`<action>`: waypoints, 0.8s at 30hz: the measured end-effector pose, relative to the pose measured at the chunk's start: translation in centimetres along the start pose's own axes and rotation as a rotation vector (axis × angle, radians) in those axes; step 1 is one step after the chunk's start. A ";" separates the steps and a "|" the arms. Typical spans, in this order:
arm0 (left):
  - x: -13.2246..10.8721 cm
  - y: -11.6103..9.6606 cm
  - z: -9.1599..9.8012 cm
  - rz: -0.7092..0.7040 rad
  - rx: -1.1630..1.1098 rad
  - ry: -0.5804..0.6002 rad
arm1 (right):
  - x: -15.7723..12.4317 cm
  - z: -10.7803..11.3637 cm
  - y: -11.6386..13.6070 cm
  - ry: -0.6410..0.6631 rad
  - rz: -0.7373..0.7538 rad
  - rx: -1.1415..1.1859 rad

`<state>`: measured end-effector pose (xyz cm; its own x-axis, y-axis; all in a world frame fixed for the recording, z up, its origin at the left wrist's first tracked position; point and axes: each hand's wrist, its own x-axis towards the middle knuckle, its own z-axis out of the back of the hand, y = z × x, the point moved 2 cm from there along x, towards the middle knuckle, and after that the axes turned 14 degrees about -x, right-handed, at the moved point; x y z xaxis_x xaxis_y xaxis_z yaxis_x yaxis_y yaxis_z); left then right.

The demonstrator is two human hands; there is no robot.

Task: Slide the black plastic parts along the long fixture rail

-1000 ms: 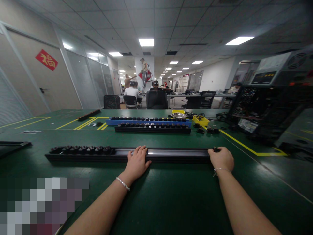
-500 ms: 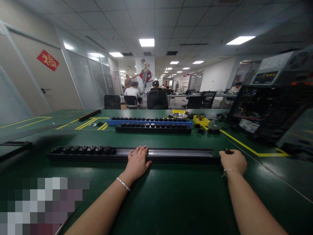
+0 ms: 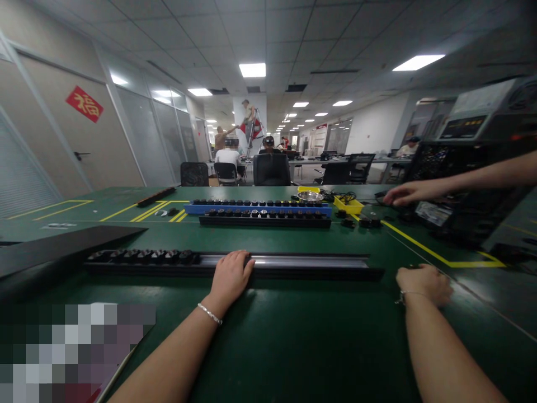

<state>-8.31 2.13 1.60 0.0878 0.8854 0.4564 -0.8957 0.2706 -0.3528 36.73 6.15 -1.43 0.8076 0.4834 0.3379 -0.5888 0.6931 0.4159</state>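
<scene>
A long black rail lies across the green table in front of me, with several small black parts seated in its left part. My left hand rests on the middle of the rail, fingers curled over its near edge. To the right of the rail's end, my right hand sits on the table with its fingers closed; what it holds, if anything, is hidden.
Farther back lie a blue rail and a black rail, both filled with parts, and a yellow bin. Another person's hand reaches in from the right near a dark machine. A dark flat panel juts in at left.
My right hand has left the rail's right end and moved right onto the table. Another person's arm has come in from the right. A dark panel has slid in from the left.
</scene>
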 end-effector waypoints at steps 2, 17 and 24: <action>0.2 0.2 0.3 0.007 0.016 -0.037 | -0.8 0.9 0.8 -0.046 -0.054 0.036; 1.0 6.8 7.2 0.562 0.388 0.011 | -15.8 3.8 12.0 0.169 1.468 0.172; 0.8 7.5 7.2 0.615 0.369 0.049 | -16.3 3.1 12.3 0.154 1.442 0.003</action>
<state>-18.06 2.19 5.20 -0.4684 0.8548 0.2235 -0.8774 -0.4203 -0.2311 16.18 5.11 0.82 -0.4809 0.7978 0.3636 -0.8768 -0.4378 -0.1992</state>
